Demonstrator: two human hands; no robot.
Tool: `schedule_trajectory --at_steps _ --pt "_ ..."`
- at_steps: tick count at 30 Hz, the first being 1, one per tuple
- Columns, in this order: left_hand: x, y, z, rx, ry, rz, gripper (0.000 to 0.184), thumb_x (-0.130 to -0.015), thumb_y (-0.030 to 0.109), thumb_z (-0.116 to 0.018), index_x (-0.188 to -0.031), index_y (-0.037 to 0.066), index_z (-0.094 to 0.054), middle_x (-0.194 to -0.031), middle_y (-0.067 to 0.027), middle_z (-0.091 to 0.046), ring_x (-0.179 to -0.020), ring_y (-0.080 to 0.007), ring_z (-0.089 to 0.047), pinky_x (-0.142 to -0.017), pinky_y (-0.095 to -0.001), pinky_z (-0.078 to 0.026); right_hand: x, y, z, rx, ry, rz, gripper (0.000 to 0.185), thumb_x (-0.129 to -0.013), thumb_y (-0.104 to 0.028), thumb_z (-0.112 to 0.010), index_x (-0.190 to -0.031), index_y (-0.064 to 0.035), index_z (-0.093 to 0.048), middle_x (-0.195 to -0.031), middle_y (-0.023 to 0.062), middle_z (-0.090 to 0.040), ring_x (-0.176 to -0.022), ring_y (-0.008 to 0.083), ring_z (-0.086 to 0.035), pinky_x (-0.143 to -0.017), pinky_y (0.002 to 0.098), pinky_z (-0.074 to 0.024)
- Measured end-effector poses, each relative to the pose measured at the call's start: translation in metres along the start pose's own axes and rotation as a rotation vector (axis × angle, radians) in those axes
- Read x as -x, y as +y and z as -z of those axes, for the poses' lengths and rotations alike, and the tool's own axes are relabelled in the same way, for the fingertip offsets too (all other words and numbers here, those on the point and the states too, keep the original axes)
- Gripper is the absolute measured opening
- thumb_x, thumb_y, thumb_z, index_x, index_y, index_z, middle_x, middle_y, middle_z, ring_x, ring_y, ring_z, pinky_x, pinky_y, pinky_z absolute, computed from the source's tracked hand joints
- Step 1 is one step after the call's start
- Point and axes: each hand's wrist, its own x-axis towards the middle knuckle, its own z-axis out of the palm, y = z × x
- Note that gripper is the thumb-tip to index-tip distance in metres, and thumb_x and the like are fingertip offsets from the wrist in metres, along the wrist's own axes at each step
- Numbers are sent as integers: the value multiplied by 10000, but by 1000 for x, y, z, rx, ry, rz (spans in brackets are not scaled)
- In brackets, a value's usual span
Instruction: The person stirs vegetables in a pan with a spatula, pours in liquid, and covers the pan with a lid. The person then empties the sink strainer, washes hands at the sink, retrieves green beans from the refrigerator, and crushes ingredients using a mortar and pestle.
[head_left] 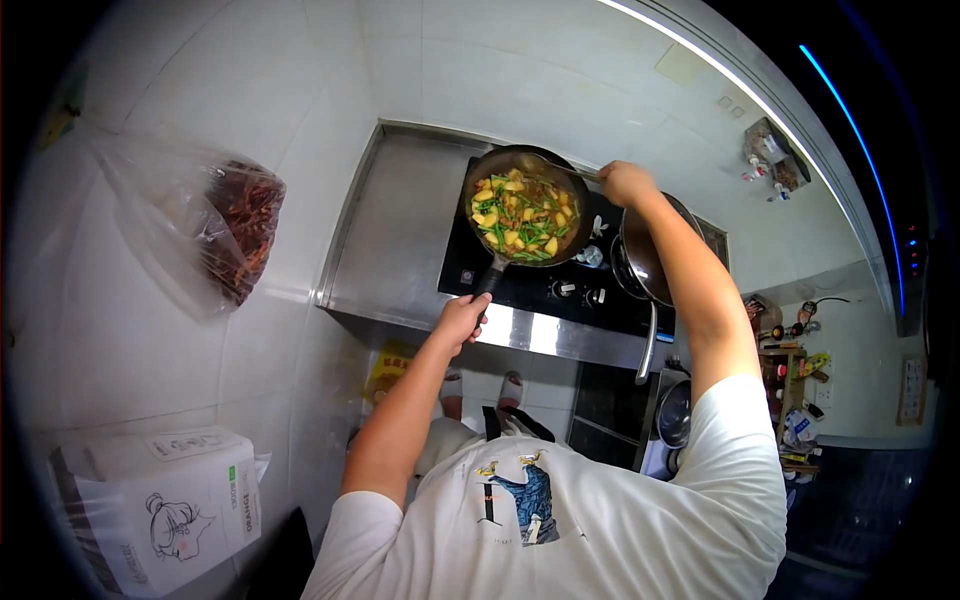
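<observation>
A dark wok [480, 160] sits on the left side of the black gas stove [520, 285]. In it lies a mix of yellow chunks and green bean pieces [520, 215] with some brown sauce. My left hand [461, 324] is wrapped round the wok's black handle [489, 280], which points toward me. Over the wok's right rim, my right hand [628, 184] is closed on the handle of a metal spatula [573, 172]. The spatula's head is at the upper part of the wok, near the food.
A second pan [640, 250] with a long handle stands on the stove's right. Steel counter [385, 220] lies left of the wok. A plastic bag of dried red food [243, 230] hangs on the left wall. Bottles and jars [780, 385] stand at the right.
</observation>
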Motion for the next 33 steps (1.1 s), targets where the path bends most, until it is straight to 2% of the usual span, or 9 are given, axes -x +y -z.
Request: schedule_trajectory --at_steps 4,6,7,12,15,23,26,31,33 --pt "0 0 0 5 -13 -10 295 -895 354 -565 -860 61 -552 -696 -29 -523 -460 -102 -442 -395 -242 -320 2 -27 -12 -158 18 54 292 -813 -206 -529 -1070 -189 -665 -1058 118 -647 -1010 302 -598 -840 396 -486" --pt "0 1 0 4 -13 -10 297 -895 356 -563 -860 61 -551 -699 -30 -523 -459 -104 -443 -395 -243 -323 26 -44 2 -152 22 102 286 -841 -303 -546 -1082 -201 -663 -1049 125 -648 -989 305 -601 -831 399 -480" --pt "0 0 1 -3 -17 -12 298 -896 357 -562 -860 61 -549 -698 -30 -523 -462 -104 -446 -397 -244 -326 29 -46 0 -155 33 123 294 -856 -357 -546 -1077 -202 -664 -976 118 -663 -925 308 -617 -779 412 -489" --pt "-2 -2 1 -13 -9 -17 287 -890 348 -569 -884 62 -551 -663 -5 -521 -428 -73 -428 -360 -229 -328 52 -48 -6 -27 79 251 275 -851 -338 -542 -1058 -211 -673 -864 105 -669 -815 309 -634 -698 423 -500" --pt "0 0 1 2 -9 -11 289 -891 350 -567 -883 61 -552 -665 -5 -522 -432 -72 -430 -361 -229 -328 70 -43 6 25 113 276 266 -799 -223 -574 -1041 -193 -683 -884 129 -666 -835 299 -634 -719 416 -504" --pt "1 1 1 -39 1 -11 312 -896 374 -565 -867 63 -556 -685 -16 -525 -464 -98 -449 -408 -240 -338 137 -6 33 -150 113 75 258 -785 -253 -629 -1003 -134 -695 -928 95 -673 -892 289 -626 -780 372 -496" --pt "-1 -1 1 -19 0 -14 309 -897 373 -564 -862 67 -552 -678 -13 -523 -454 -95 -444 -407 -235 -339 135 7 9 -240 -3 6 250 -788 -267 -629 -992 -139 -699 -946 93 -672 -901 285 -628 -787 364 -498" --pt "-2 -1 0 -26 -13 -2 298 -897 374 -565 -869 79 -544 -677 -8 -522 -457 -86 -444 -404 -227 -339 112 -7 -50 -374 124 -101 246 -827 -285 -588 -993 -138 -694 -966 109 -666 -930 290 -625 -803 362 -491" --pt "-1 0 1 -20 -6 12 294 -897 374 -564 -874 83 -541 -676 -6 -522 -457 -83 -441 -403 -224 -338 111 -8 -55 -560 156 -192 257 -839 -292 -571 -1010 -138 -685 -987 111 -661 -945 297 -619 -811 362 -485"
